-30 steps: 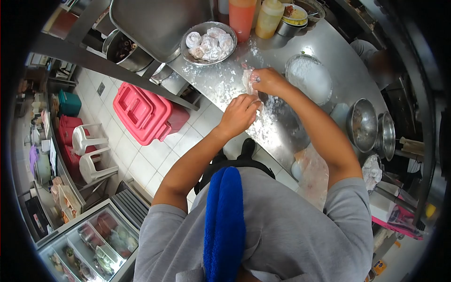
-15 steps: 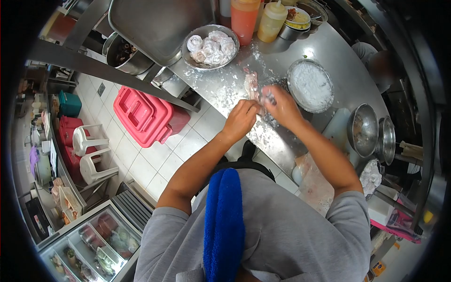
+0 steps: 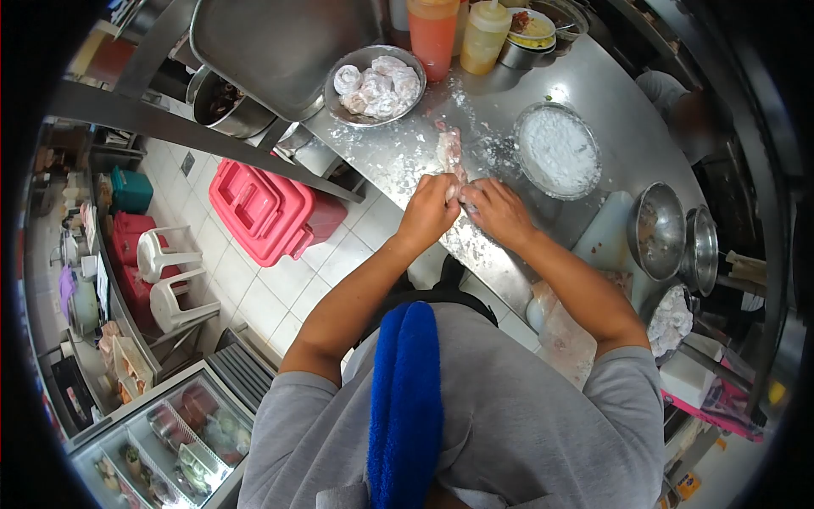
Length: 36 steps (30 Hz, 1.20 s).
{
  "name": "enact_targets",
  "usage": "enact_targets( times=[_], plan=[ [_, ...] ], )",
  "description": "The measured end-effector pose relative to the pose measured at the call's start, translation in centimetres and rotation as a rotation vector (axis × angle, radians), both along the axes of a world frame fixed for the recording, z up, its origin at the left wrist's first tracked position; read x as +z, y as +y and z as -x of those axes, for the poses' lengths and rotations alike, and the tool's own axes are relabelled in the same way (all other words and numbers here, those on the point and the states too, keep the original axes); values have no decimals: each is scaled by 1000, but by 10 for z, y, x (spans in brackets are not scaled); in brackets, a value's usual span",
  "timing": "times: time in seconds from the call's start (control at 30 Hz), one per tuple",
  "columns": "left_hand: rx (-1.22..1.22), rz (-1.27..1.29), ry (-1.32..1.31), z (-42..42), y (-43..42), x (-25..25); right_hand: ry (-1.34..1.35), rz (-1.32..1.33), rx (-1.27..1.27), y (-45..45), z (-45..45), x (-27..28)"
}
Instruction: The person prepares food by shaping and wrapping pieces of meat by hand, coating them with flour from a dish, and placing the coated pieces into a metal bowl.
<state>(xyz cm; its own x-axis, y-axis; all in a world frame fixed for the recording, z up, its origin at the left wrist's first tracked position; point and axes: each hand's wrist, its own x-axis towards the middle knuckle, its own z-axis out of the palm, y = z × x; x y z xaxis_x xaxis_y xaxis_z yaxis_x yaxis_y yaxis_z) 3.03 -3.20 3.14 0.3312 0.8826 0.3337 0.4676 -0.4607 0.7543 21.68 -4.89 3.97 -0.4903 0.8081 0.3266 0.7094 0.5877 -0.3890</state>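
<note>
A thin strip of pale pink, floured meat point(image 3: 449, 148) lies lengthwise on the flour-dusted steel table point(image 3: 509, 110). My left hand point(image 3: 431, 208) is closed on its near end. Right beside it, my right hand point(image 3: 498, 210) has its fingers bent and pressed together at the same end of the meat. Farther back, a metal bowl point(image 3: 332, 100) holds several white-coated pieces point(image 3: 381, 89). To the right of my hands stands a round metal dish of white powder point(image 3: 558, 151).
Squeeze bottles point(image 3: 435, 38) and small food containers point(image 3: 532, 34) stand at the back. Steel bowls point(image 3: 657, 231), a pale board point(image 3: 606, 229) and a plastic bag point(image 3: 577, 331) are at the right. Left of the table, a red bin point(image 3: 263, 208) sits on the floor. Another person point(image 3: 670, 97) is beyond the table.
My right hand has come down and in from farther up the meat to its near end, next to my left hand. My left hand has stayed near the same place.
</note>
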Motion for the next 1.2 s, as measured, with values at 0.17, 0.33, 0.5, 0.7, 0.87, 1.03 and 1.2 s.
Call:
enact_targets(
  times=[0.17, 0.33, 0.5, 0.7, 0.87, 1.03, 1.2],
  plan=[
    [68, 253, -28, 2, 3, 5, 87, 54, -34, 5, 6, 5],
    [91, 460, -113, 5, 4, 12, 228, 112, -42, 10, 11, 10],
    [44, 568, -127, 10, -2, 19, 411, 324, -88, 7, 12, 9],
    [-8, 355, -24, 17, -8, 10, 402, 509, -108, 6, 8, 14],
    [-24, -69, 151, 23, -12, 22, 349, 841, -255, 16, 7, 16],
    [-128, -277, 282, 20, -12, 10, 413, 811, -208, 26, 4, -3],
    [-120, -320, 306, 17, -5, 3, 538, 857, -271, 26, 5, -1]
  ],
)
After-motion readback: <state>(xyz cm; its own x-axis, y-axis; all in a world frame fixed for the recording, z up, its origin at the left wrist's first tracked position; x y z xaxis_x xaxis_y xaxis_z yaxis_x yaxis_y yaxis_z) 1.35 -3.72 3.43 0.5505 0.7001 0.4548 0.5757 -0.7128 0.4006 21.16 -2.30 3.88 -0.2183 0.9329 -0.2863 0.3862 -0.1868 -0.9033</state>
